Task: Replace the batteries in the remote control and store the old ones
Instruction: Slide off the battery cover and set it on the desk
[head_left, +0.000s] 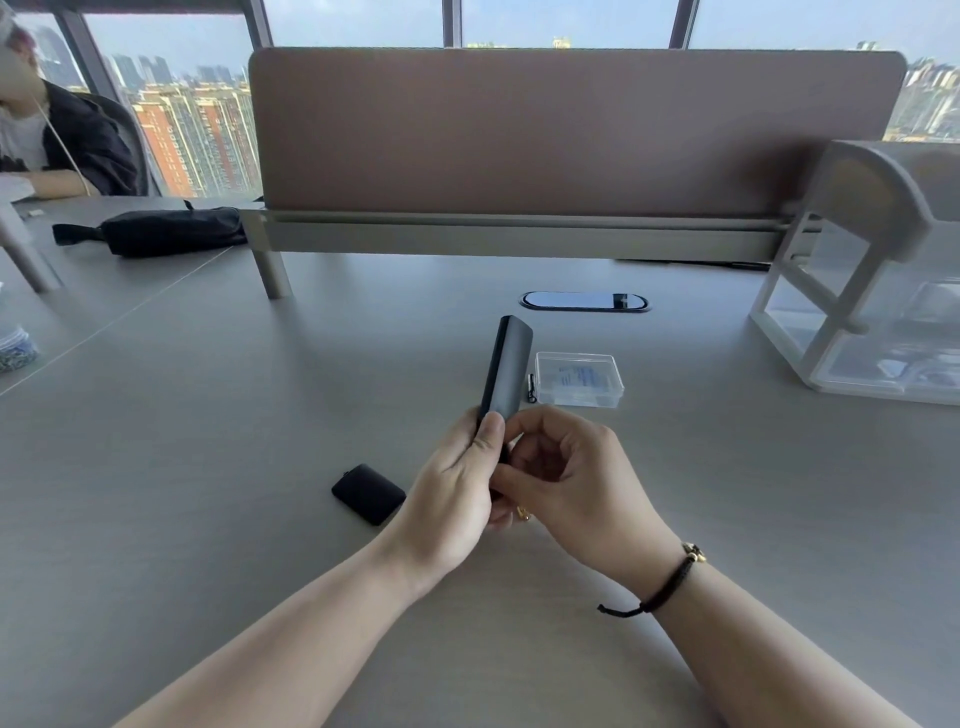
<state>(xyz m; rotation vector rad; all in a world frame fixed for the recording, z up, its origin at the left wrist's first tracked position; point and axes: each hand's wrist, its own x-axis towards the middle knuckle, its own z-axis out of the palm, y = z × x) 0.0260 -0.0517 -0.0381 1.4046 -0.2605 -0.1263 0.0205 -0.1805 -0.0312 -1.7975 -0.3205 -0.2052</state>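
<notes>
In the head view, the remote control is held tilted above the grey table, its far end pointing toward 12 o'clock. Its lower end is gripped by the left hand, thumb laid along its edge. The right hand is brought together with the left, fingers curled at the remote's lower end; whether anything is pinched there cannot be told. A black cover is seen lying on the table at 9 o'clock of the hands. A clear plastic box is set at 1 o'clock, a small dark piece just beside it
</notes>
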